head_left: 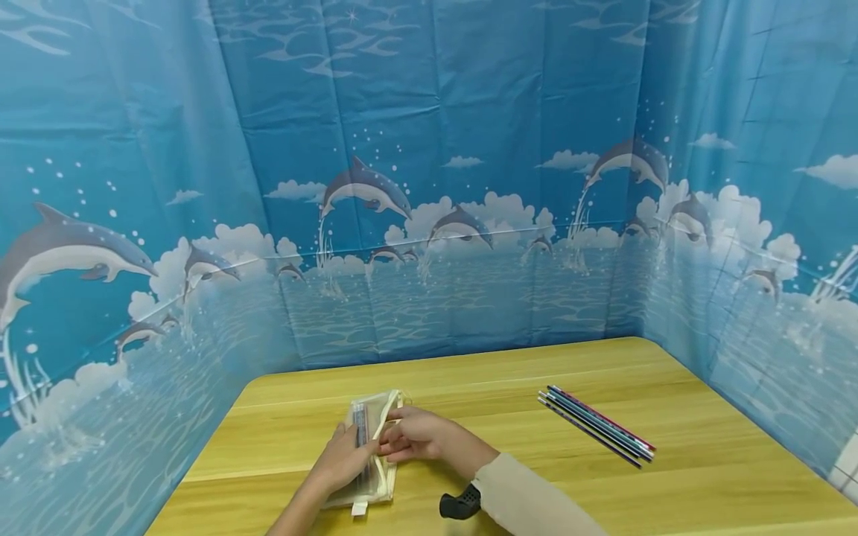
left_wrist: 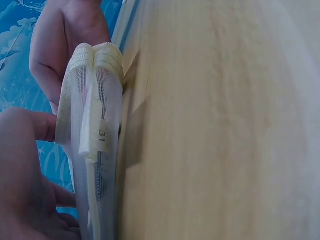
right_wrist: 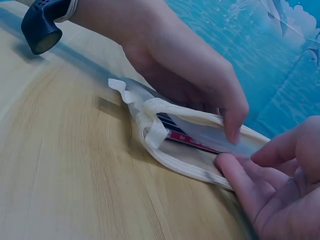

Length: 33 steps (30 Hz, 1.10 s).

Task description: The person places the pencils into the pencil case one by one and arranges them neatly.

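A cream-edged, see-through mesh zip pouch (head_left: 389, 476) lies at the table's front left, its mouth spread on the side facing my right hand. Dark striped sticks and a red one with white print (right_wrist: 182, 137) show inside. My left hand (head_left: 345, 454) lies over the pouch and grips its upper rim, the thumb at the mouth and the other fingers outside. Loosely bent, the fingers of my right hand (head_left: 418, 435) touch the mouth's edge, with nothing visible pinched between them. A white fabric tab (head_left: 359, 509) sticks out at the pouch's near end.
Several slim pencils (head_left: 596, 424) in dark, teal and pink lie side by side on the right of the yellow wooden table (head_left: 496, 387). A black wrist device (head_left: 460, 503) sits by the right sleeve. Blue dolphin-print curtains (head_left: 436, 298) hang round the table.
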{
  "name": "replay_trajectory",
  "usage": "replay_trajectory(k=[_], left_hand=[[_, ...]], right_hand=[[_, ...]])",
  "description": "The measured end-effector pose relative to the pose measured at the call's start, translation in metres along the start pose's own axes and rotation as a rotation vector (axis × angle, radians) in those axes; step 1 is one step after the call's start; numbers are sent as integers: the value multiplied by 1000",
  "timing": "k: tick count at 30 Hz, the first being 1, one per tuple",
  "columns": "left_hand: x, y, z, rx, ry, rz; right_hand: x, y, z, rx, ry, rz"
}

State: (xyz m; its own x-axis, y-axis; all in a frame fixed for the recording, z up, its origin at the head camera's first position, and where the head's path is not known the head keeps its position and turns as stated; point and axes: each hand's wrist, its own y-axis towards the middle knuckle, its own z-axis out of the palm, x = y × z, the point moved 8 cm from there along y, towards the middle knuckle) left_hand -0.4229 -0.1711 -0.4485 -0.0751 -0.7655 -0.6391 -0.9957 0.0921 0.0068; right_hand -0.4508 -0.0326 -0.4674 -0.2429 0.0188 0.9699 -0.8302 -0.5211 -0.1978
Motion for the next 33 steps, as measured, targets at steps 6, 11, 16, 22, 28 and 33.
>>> replay_trajectory(k=[6, 11, 16, 22, 28, 33], left_hand=[[0, 0, -1, -5, 12, 10], [0, -2, -2, -14, 7, 23], [0, -3, 0, -12, -6, 22], [-2, -3, 1, -15, -9, 31], [0, -1, 0, -17, 3, 31], [0, -1, 1, -11, -5, 33]], right_hand=[[10, -9, -6, 40, -81, 3], [18, -16, -9, 69, -124, 12], [23, -24, -13, 58, -169, 12], [27, -31, -20, 43, -228, 13], [34, -37, -28, 55, -273, -5], [40, -46, -37, 48, -315, -27]])
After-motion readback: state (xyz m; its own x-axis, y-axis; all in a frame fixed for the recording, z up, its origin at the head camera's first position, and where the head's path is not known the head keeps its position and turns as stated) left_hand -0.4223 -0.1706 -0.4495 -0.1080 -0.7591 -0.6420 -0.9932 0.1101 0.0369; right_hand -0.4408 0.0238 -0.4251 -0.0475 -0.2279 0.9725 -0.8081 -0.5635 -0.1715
